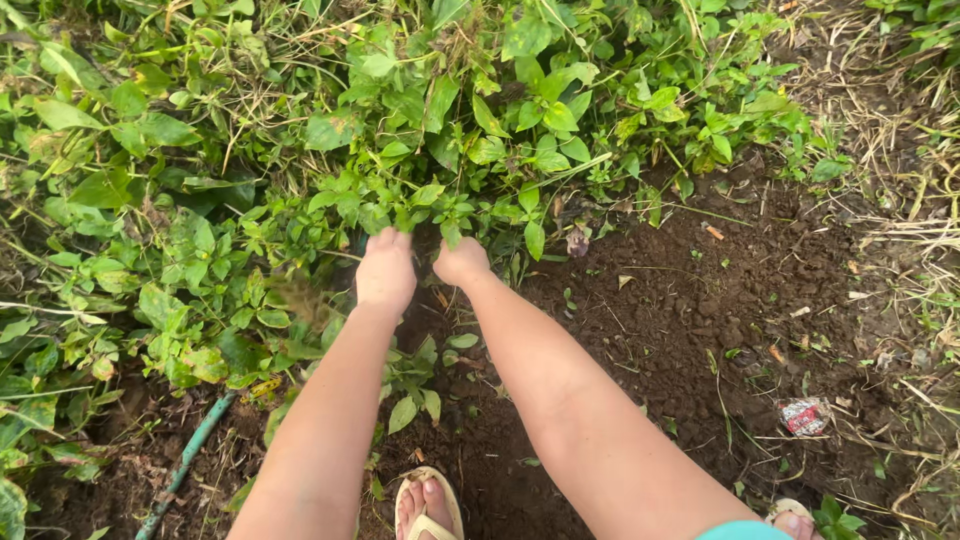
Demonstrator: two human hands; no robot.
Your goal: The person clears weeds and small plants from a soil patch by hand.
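Observation:
Both my arms reach forward and down into a dense patch of green leafy weeds at the edge of bare dark soil. My left hand is closed, its fingers buried among the low stems and leaves. My right hand sits right beside it, also closed into the plants at their base. Leaves hide the fingertips of both hands, so exactly which stems each one grips is unclear.
A green hose lies on the ground at lower left. My feet in pale sandals show at the bottom. A small crumpled red-and-white wrapper lies on the soil at right. Dry straw covers the right edge.

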